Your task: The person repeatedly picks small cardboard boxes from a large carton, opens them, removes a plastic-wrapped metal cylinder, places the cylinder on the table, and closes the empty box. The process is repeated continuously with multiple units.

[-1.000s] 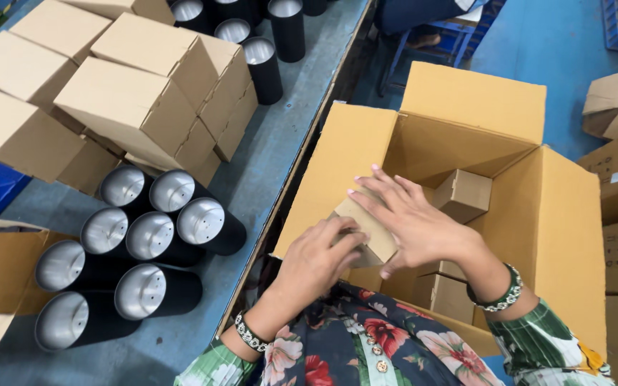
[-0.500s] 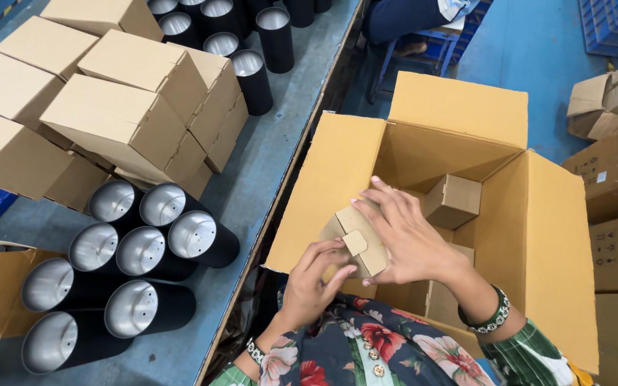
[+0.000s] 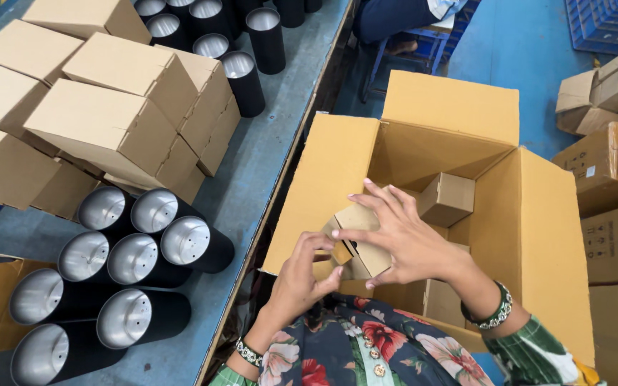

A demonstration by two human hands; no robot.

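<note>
one small cardboard box (image 3: 357,239) gripped between left hand (image 3: 302,275) and right hand (image 3: 402,239), above one large open carton (image 3: 538,236)

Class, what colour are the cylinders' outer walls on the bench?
Black cylinders, with silvery insides; head view.

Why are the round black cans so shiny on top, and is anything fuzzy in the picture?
Head view: light from above bounces off the black cylinders' metal ends, a soft glare. The left hand, right hand and small box look sharp, with no motion blur. The big carton is shadowed inside; the table is evenly lit.
</note>
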